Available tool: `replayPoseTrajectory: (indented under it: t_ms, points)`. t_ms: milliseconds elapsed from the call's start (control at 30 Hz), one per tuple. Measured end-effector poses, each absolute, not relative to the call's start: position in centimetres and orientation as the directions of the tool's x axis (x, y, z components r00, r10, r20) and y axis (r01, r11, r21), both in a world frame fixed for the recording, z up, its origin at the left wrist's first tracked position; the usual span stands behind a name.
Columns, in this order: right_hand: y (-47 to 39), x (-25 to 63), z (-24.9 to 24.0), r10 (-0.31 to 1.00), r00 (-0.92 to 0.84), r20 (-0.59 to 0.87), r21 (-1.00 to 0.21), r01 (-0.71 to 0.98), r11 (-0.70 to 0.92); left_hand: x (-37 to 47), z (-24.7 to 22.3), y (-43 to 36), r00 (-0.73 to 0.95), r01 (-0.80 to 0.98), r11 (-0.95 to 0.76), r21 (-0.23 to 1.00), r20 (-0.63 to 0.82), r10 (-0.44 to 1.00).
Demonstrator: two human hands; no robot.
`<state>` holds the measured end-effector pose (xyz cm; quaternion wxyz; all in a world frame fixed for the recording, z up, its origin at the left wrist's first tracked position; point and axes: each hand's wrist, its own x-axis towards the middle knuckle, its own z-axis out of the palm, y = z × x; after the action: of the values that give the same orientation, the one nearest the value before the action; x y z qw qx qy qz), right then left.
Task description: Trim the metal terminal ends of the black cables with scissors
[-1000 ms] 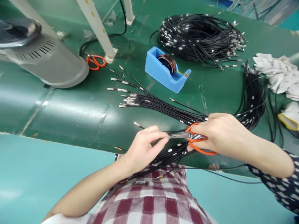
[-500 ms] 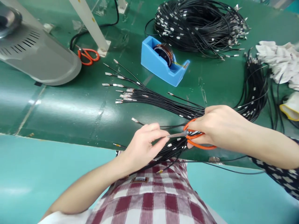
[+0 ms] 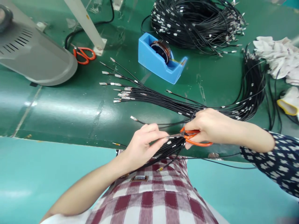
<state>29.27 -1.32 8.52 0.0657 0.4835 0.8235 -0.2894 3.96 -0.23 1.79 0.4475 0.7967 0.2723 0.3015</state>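
My right hand (image 3: 202, 127) grips a pair of scissors with orange handles (image 3: 202, 144), the blades pointing left. At the blade tips, my left hand (image 3: 142, 144) has thumb and forefinger pinched together; whatever is between them is too small to make out. Below the scissors, a bunch of thin black cables (image 3: 171, 149) hangs over the table edge onto the checked apron (image 3: 156, 199). Just beyond the hands lies a larger bundle of black cables (image 3: 161, 102), its metal-ended tips fanned out to the left. One loose cable end (image 3: 133, 118) rests above my left hand.
A blue tape dispenser (image 3: 161, 70) stands behind the cables. Farther back is a big coil of black cables (image 3: 187, 28). White gloves (image 3: 277, 57) lie at the right. To the left are a grey machine (image 3: 44, 59), a white post (image 3: 86, 25) and another pair of orange-handled scissors (image 3: 81, 57).
The scissors and my right hand have shifted slightly left, and the scissor handles look closer together. My right forearm lies more level. My left hand keeps its pinch at the blade tips.
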Motion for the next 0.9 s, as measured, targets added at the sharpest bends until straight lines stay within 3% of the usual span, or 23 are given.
replayPoseTrajectory:
  t_ms: [133,233,400,567,633,800,900]
  points:
    - [-1.5,29.4,8.1,0.834,-0.43,-0.345,-0.45,0.856,0.255,3.8,2.1,0.0,0.646,0.159,-0.304,0.939,0.135,0.752]
    - [-1.4,29.0,8.2,0.925,-0.246,-0.29,-0.568,0.822,0.041,3.9,2.7,0.6,0.623,0.163,-0.149,0.975,0.015,0.782]
    - [-0.9,26.3,8.1,0.941,-0.134,-0.312,-0.888,0.393,-0.238,4.2,3.5,1.6,0.604,0.152,-0.03,0.988,-0.069,0.794]
    - [-0.1,24.6,7.8,0.917,-0.15,-0.37,-0.926,0.142,-0.351,4.5,3.2,1.3,0.59,0.147,0.034,0.988,-0.115,0.799]
    - [0.1,24.7,7.4,0.896,-0.152,-0.417,-0.909,0.09,-0.407,4.5,2.6,1.0,0.524,0.136,-0.03,0.99,-0.046,0.851]
    - [0.1,25.3,5.7,0.841,-0.195,-0.505,-0.856,-0.007,-0.516,4.8,1.5,0.8,0.434,0.174,-0.483,0.858,0.373,0.82]
    - [-0.2,25.7,5.2,0.843,-0.204,-0.497,-0.865,0.047,-0.499,4.9,1.4,1.0,0.44,0.204,-0.556,0.806,0.433,0.787]
